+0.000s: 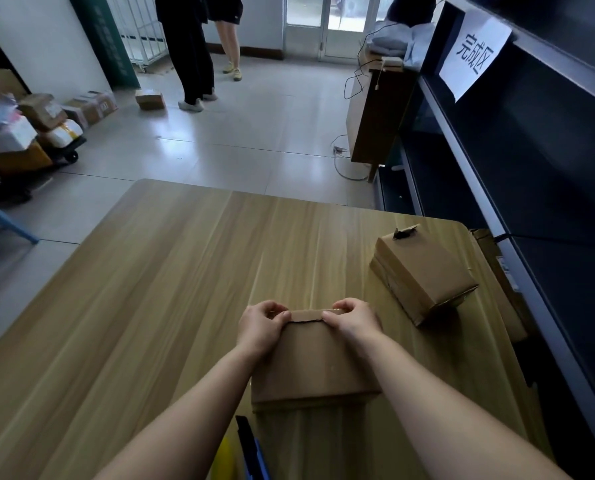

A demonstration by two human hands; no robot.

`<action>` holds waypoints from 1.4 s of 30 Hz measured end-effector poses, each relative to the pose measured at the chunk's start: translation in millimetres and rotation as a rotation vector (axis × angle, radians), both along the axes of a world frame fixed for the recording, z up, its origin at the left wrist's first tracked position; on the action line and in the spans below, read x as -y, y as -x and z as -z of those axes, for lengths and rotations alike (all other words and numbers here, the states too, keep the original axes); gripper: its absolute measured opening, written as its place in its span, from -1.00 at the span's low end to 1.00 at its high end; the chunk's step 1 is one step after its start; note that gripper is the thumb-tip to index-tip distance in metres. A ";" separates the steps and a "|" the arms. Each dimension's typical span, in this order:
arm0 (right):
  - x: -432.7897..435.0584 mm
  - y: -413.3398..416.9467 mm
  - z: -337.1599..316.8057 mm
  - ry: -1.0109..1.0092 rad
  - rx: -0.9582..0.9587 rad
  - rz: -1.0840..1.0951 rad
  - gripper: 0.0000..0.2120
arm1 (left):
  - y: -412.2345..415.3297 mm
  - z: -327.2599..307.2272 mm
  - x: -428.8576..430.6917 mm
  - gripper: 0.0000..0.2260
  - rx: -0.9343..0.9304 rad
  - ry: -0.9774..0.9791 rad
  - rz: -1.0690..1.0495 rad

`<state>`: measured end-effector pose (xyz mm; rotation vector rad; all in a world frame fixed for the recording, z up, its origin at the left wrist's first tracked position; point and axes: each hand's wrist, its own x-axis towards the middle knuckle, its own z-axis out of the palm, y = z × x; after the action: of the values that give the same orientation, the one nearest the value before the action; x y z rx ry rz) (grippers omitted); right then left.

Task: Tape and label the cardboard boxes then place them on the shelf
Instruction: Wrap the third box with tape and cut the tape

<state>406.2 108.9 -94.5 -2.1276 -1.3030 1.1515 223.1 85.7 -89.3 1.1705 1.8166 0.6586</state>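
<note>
Cardboard dominates the near scene: a plain brown cardboard box [315,362] sits on the wooden table [150,306], close to the near edge and right of centre. A second cardboard box [424,275] lies further right and farther away, well apart from the first, with a torn flap at its far end. Along the right runs a dark metal shelf [531,168] bearing a white paper sign [474,53]; the table's right edge stands just beside it, leaving only a narrow gap. Beyond the shelf is a wooden cabinet [375,116] with cables [355,74] trailing to the floor. Two people [192,50] stand on the far tiles near a small box [150,99], and a cart [29,140] heaped with parcels stands at the left wall. Blue and yellow items [247,452] poke up at the near table edge between the forearms.

Most of the tabletop to the left and far side of the held box is open, as is the tiled floor past the far edge.

The box lies flat and square to the near edge, its length running near to far. The left hand [261,327] and right hand [353,322] each pinch its far top edge, fingers curled over, thumbs on top, with a glossy strip between them that may be clear tape.
</note>
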 end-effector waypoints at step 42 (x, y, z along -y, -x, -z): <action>7.0 1.6 -17.1 -0.030 0.079 -0.024 -0.75 | 16.5 -22.3 -7.5 -0.81 0.051 0.099 0.009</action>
<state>404.6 101.9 -77.4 -2.1614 -1.3745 1.0603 206.5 93.2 -67.0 1.0862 1.7803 0.5814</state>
